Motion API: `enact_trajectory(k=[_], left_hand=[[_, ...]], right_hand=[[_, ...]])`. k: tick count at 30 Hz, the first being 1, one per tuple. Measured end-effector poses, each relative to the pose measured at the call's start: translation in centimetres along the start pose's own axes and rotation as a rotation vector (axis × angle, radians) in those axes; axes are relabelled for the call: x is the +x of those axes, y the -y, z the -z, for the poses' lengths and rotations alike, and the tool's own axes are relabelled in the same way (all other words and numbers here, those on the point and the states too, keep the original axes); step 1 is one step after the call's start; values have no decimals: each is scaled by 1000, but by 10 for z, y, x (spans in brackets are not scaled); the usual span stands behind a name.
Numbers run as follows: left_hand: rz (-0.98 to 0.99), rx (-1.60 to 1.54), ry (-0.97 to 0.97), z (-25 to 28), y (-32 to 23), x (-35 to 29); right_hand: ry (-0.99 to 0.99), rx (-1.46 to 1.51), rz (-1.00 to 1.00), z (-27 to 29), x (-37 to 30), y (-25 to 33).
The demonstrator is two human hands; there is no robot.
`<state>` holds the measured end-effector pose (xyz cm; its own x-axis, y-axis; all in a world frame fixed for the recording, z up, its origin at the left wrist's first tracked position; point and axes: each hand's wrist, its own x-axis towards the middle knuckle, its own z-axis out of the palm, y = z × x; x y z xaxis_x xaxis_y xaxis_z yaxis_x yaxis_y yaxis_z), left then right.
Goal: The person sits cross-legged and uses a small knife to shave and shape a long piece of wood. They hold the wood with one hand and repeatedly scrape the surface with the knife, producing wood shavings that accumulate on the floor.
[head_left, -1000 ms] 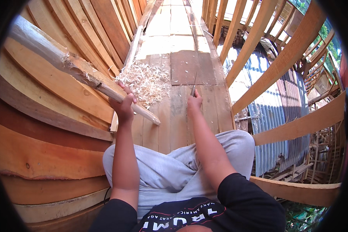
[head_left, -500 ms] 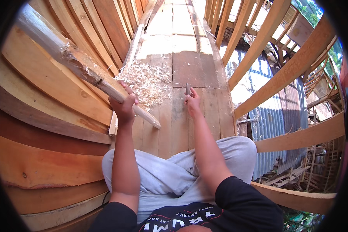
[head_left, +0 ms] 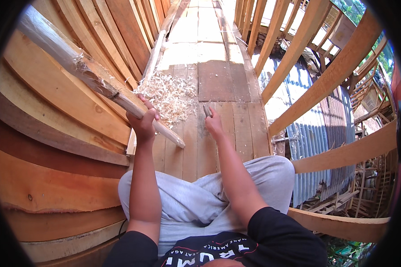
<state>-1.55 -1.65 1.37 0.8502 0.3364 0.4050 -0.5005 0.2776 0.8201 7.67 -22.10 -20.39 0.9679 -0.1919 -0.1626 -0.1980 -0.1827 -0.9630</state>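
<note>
My left hand (head_left: 142,123) is closed around a long wooden pole (head_left: 96,80) that slants from the upper left down to its pale near end above the floorboards. The pole's upper stretch is greyish; lower down it is shaved, with curls of wood clinging to it. To the right of the pole, my right hand (head_left: 214,123) is closed on a small knife (head_left: 206,111), whose short grey blade points up and away from me. The blade is apart from the pole, and the fingers hide its handle. Pale wood shavings (head_left: 169,95) lie heaped beyond my left hand.
Plank flooring (head_left: 205,155) runs ahead between a wall of overlapping boards (head_left: 67,120) on the left and a slatted wooden railing (head_left: 325,84) on the right. My crossed legs (head_left: 272,178) are near. Below the railing is corrugated metal roofing (head_left: 316,151).
My right hand with the knife has moved a little left, toward the pole, and its blade now tilts left. The left hand and the pole have stayed in place.
</note>
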Motion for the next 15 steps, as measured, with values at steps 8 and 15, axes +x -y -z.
enact_trajectory(k=[8,15], left_hand=[[-25,-2,-10,5,-2,-1],[-42,-1,-27,14,-2,-3]], right_hand=[[24,-176,-50,-9,-44,22],[105,-264,-18,-21,-71,33]])
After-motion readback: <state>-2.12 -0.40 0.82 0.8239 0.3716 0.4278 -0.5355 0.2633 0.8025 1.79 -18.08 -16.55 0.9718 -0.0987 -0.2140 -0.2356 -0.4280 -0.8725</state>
